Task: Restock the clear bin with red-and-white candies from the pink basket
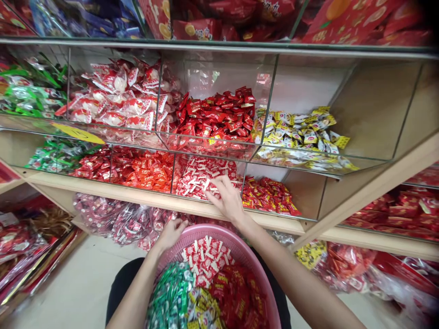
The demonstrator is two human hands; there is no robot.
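A pink basket (pixel 264 274) holds red-and-white wrapped candies (pixel 206 256), green ones (pixel 171 292), yellow ones (pixel 204 308) and dark red ones (pixel 240 297), in separate heaps. My left hand (pixel 172 234) is at the basket's far left rim, its fingers curled over the edge. Above the far rim, my right hand (pixel 226 197) reaches to the lower shelf compartment of red-and-white candies (pixel 195 176). Its thumb and forefinger are apart, and its fingertips are at the surface of the pile. No candy shows clearly in that hand.
Glass-divided shelves (pixel 157 196) of wrapped candies stand in front, with a yellow price tag (pixel 78 133) at left. Bagged candies (pixel 128 224) lie under the lowest board, and more bags (pixel 346 265) at right. A slanting wooden upright (pixel 370 192) stands right of my right arm.
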